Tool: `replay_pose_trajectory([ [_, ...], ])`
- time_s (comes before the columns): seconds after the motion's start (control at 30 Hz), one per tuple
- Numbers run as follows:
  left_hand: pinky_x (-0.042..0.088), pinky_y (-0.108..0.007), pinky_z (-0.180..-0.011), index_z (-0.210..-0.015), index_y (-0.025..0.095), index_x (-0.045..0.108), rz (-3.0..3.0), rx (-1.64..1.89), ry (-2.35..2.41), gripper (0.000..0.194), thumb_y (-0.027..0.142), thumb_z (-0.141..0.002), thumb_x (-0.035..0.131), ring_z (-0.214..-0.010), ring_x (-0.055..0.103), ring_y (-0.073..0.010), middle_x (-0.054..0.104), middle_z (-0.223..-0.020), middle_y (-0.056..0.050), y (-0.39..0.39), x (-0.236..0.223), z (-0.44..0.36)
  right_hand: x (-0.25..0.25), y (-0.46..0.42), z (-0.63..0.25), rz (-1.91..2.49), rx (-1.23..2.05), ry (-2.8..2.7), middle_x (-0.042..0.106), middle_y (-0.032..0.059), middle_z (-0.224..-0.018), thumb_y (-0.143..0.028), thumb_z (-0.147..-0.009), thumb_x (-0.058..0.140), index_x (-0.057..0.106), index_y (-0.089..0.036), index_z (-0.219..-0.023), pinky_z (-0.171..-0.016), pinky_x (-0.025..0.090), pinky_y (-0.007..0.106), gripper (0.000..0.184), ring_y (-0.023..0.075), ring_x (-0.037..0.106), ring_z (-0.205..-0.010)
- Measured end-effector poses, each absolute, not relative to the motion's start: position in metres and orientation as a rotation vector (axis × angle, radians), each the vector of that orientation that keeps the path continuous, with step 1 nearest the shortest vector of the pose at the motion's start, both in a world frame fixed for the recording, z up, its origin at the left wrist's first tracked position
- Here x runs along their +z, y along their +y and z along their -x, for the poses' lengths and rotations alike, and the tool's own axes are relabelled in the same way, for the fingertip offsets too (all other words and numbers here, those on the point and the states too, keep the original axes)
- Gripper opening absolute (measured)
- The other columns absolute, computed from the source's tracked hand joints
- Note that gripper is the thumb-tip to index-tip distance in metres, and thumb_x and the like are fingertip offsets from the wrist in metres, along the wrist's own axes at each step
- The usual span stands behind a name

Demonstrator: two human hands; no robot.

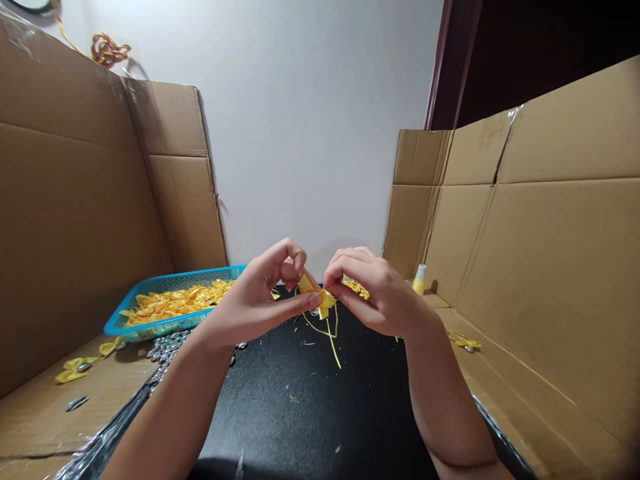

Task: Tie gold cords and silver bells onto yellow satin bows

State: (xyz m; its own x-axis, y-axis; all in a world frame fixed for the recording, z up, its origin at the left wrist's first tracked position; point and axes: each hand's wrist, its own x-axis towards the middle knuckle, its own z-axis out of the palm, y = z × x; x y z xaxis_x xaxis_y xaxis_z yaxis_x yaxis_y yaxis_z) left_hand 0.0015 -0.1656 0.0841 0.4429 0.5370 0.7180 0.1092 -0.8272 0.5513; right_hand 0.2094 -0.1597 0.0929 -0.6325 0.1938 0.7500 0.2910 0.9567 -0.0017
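A small yellow ribbon bow (326, 304) is held up between my two hands over the black work surface. My left hand (270, 287) is closed, with thumb and fingers pinching the bow's left side. Pinched at the bow's right side are the fingertips of my right hand (375, 287). A thin yellow string (333, 347) hangs down from the bow. Something shiny shows just behind the left thumb, too hidden to name.
At the left stands a blue plastic basket (170, 329) heaped with yellow bows (185, 301). Shiny metal pieces (173, 348) lie beside it. A yellow-white spool or bottle (420, 279) stands at right. Cardboard walls (560, 247) flank both sides.
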Motion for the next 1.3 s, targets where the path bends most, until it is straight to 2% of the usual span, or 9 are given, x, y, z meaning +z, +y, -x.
replay_pose_trajectory([
  [0.17, 0.045, -0.023, -0.053, -0.082, 0.024, 0.038, -2.155, 1.281, 0.439, 0.031, 0.014, -0.081, 0.067, -0.063, 0.059, -0.0111, 0.061, -0.074, 0.001, -0.167, 0.088, 0.000, 0.092, -0.151, -0.212, 0.342, -0.101, -2.242, 0.055, -0.0007, -0.080, -0.005, -0.088, 0.049, 0.051, -0.018, -0.083, -0.077, 0.038, 0.031, 0.014, 0.0115, 0.050, -0.074],
  [0.37, 0.043, -0.023, -0.052, -0.082, 0.024, 0.040, -2.167, 1.288, 0.423, 0.030, 0.012, -0.080, 0.068, -0.062, 0.055, -0.0108, 0.062, -0.070, 0.002, -0.167, 0.089, 0.003, 0.094, -0.139, -0.219, 0.356, 0.047, -2.228, 0.051, 0.0008, -0.080, -0.007, -0.089, 0.046, 0.049, -0.019, -0.083, -0.069, 0.040, 0.029, 0.014, 0.0124, 0.048, -0.073],
  [0.47, 0.041, -0.023, -0.051, -0.081, 0.024, 0.041, -2.213, 1.326, 0.449, 0.030, 0.013, -0.079, 0.069, -0.063, 0.052, -0.0115, 0.062, -0.068, 0.001, -0.168, 0.089, 0.004, 0.094, -0.134, -0.225, 0.370, 0.131, -2.209, 0.051, 0.0009, -0.081, -0.008, -0.089, 0.046, 0.050, -0.020, -0.084, -0.071, 0.041, 0.029, 0.013, 0.0127, 0.048, -0.075],
  [0.63, 0.043, -0.025, -0.052, -0.081, 0.022, 0.042, -2.288, 1.324, 0.554, 0.027, 0.017, -0.080, 0.068, -0.061, 0.055, -0.0115, 0.061, -0.070, 0.000, -0.168, 0.089, 0.004, 0.091, -0.125, -0.225, 0.336, 0.371, -2.153, 0.050, 0.0004, -0.084, -0.019, -0.091, 0.047, 0.051, -0.020, -0.085, -0.077, 0.040, 0.030, 0.007, 0.0130, 0.048, -0.080],
  [0.77, 0.044, -0.025, -0.053, -0.082, 0.022, 0.043, -2.342, 1.349, 0.654, 0.024, 0.021, -0.081, 0.068, -0.061, 0.053, -0.0118, 0.060, -0.070, -0.001, -0.168, 0.089, 0.003, 0.086, -0.117, -0.209, 0.344, 0.563, -2.058, 0.052, -0.0008, -0.080, -0.028, -0.090, 0.049, 0.051, -0.020, -0.083, -0.079, 0.041, 0.031, 0.012, 0.0128, 0.051, -0.078],
  [0.9, 0.044, -0.024, -0.054, -0.081, 0.022, 0.044, -2.387, 1.371, 0.727, 0.024, 0.022, -0.080, 0.068, -0.062, 0.053, -0.0120, 0.052, -0.066, 0.003, -0.170, 0.090, 0.000, 0.083, -0.117, -0.197, 0.567, 0.407, -2.010, 0.061, 0.0021, -0.090, -0.027, -0.088, 0.053, 0.057, -0.019, -0.090, -0.084, 0.042, 0.033, 0.009, 0.0148, 0.056, -0.085],
  [1.0, 0.040, -0.024, -0.052, -0.081, 0.022, 0.043, -2.412, 1.342, 0.790, 0.024, 0.024, -0.081, 0.067, -0.058, 0.049, -0.0106, 0.050, -0.063, 0.005, -0.170, 0.091, -0.001, 0.086, -0.129, -0.198, 0.521, 0.219, -1.973, 0.063, 0.0032, -0.098, -0.024, -0.086, 0.056, 0.061, -0.020, -0.093, -0.086, 0.042, 0.034, 0.010, 0.0162, 0.057, -0.092],
  [1.17, 0.033, -0.023, -0.048, -0.083, 0.022, 0.040, -2.386, 1.261, 0.822, 0.026, 0.024, -0.082, 0.066, -0.054, 0.042, -0.0096, 0.049, -0.059, 0.006, -0.168, 0.090, -0.001, 0.091, -0.154, -0.205, 0.495, -0.021, -2.183, 0.068, -0.0002, -0.089, -0.020, -0.082, 0.064, 0.067, -0.022, -0.082, -0.088, 0.037, 0.036, 0.003, 0.0163, 0.059, -0.088],
  [1.3, 0.028, -0.023, -0.046, -0.083, 0.022, 0.040, -2.388, 1.226, 0.837, 0.025, 0.023, -0.082, 0.065, -0.051, 0.035, -0.0084, 0.041, -0.056, 0.009, -0.164, 0.090, 0.000, 0.088, -0.158, -0.200, 0.584, -0.161, -2.164, 0.070, -0.0017, -0.083, -0.017, -0.082, 0.061, 0.065, -0.021, -0.075, -0.088, 0.033, 0.038, 0.010, 0.0157, 0.058, -0.080],
])
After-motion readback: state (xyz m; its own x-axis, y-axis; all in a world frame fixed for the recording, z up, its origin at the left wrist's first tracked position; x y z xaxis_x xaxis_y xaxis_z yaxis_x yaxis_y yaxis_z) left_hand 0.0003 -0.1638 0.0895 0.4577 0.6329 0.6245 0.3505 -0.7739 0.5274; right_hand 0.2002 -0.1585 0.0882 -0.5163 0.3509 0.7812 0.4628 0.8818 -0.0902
